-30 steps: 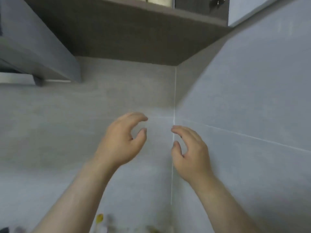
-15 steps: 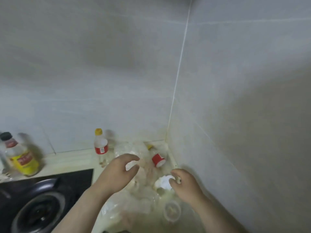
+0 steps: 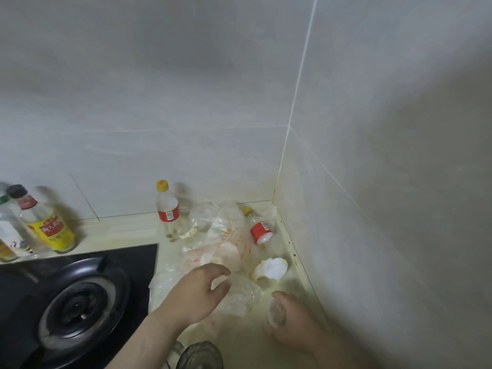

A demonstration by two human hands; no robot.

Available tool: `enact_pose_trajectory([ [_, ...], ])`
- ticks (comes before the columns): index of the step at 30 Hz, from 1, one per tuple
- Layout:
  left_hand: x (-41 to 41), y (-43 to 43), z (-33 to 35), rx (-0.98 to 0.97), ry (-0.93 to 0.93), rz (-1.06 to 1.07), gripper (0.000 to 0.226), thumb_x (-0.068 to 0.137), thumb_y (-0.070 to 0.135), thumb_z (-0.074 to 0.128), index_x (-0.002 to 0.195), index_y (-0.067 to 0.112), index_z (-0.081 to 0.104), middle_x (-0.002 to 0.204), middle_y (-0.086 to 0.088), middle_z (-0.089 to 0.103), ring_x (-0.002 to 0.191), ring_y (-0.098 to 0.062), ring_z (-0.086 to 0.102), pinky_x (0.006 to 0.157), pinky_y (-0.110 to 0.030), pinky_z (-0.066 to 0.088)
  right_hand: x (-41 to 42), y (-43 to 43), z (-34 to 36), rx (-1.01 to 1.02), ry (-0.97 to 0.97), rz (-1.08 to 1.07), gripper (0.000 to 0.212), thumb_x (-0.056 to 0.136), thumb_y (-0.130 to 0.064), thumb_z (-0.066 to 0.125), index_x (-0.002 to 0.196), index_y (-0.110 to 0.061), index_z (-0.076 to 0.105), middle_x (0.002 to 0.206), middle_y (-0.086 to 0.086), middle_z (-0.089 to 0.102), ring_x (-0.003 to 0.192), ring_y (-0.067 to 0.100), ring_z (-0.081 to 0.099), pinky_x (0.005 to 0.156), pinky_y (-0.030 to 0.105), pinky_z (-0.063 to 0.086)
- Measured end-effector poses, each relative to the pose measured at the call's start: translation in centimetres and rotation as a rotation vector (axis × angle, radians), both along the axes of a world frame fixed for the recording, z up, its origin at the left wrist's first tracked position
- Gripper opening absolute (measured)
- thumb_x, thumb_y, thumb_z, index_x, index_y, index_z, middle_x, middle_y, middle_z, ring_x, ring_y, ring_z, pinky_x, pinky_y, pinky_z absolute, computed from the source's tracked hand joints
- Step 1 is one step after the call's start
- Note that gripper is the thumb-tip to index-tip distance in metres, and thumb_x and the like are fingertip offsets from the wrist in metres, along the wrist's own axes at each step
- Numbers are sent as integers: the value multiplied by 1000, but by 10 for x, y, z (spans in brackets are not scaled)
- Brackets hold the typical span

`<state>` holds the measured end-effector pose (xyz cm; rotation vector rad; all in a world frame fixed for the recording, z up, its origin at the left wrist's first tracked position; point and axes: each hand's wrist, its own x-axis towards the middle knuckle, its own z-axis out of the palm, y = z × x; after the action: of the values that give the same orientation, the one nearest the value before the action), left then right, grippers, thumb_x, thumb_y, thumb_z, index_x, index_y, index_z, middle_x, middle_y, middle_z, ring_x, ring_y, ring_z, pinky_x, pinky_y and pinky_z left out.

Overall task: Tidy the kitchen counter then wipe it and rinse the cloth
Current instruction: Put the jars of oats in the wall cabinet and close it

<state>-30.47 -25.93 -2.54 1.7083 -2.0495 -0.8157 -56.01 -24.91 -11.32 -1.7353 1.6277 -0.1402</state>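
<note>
left hand [image 3: 198, 291] loosely curled, empty, over plastic bags [image 3: 221, 235] at table's far-right corner | right hand [image 3: 290, 323] grips small clear cup [image 3: 277, 314] | risk: sweeping bags topples upright bottle [image 3: 167, 209]

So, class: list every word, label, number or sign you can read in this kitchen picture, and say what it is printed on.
Nothing reads clearly.
Yellow-label bottle: red band with large characters, too blurred to read.
Upright red-label bottle: white patch of print, too small.
Tipped red-label bottle: white patch, too small.
Clear bag: orange print, too blurred.
</note>
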Motion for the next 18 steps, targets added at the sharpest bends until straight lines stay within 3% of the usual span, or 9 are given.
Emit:
enact_pose_trajectory([
  [4, 5, 0, 5, -29, -135, -45, 35, 97, 43, 47, 129, 31, 58, 134, 19, 55, 123, 0, 49, 98, -12, 34, -3, -3, 17, -74, -80, -3, 65, 76, -30, 69, 127, -53, 38, 124, -5, 47, 106, 2, 52, 82, -1, 35],
  [7, 6, 1, 13, -64, -180, -67, 36, 98, 41, 46, 131, 30, 57, 135, 18, 54, 125, -2, 48, 96, -13, 35, -6, -7, 38, -143, -143, -76, 82, 74, -32, 71, 145, -43, 33, 133, -17, 39, 121, -1, 46, 99, 15, 41],
  [9, 7, -1, 23, -80, -192, -57, 36, 98, 41, 45, 131, 32, 56, 134, 20, 54, 124, -1, 48, 92, -12, 35, -5, -11, 62, -194, -205, -158, 90, 71, -34, 74, 148, -43, 29, 135, -20, 41, 124, 1, 47, 99, 23, 48],
  [11, 8, -6, 34, -111, -192, -50, 35, 98, 41, 46, 131, 32, 56, 133, 18, 55, 122, -2, 49, 94, -13, 36, -3, -16, 91, -264, -284, -206, 91, 71, -30, 77, 146, -47, 29, 131, -19, 46, 120, 1, 50, 92, 20, 51],
  [13, 10, -10, 49, -143, -200, -41, 35, 98, 41, 47, 130, 31, 57, 133, 17, 55, 121, -2, 50, 96, -15, 37, 0, -22, 119, -339, -344, -216, 89, 71, -28, 79, 143, -48, 31, 130, -20, 47, 121, 1, 49, 96, 22, 48],
  [15, 13, -13, 73, -207, -210, -27, 35, 97, 41, 47, 130, 32, 57, 133, 19, 55, 120, -2, 51, 96, -16, 39, 4, -27, 153, -423, -435, -219, 85, 66, -35, 81, 133, -58, 35, 127, -22, 51, 120, 1, 53, 101, 30, 48],
  [18, 17, -16, 119, -320, -225, -9, 34, 96, 43, 48, 127, 35, 57, 129, 22, 56, 116, 1, 53, 95, -20, 42, 13, -34, 207, -568, -567, -239, 67, 53, -48, 74, 109, -64, 43, 116, -18, 61, 99, 2, 64, 92, 38, 55],
])
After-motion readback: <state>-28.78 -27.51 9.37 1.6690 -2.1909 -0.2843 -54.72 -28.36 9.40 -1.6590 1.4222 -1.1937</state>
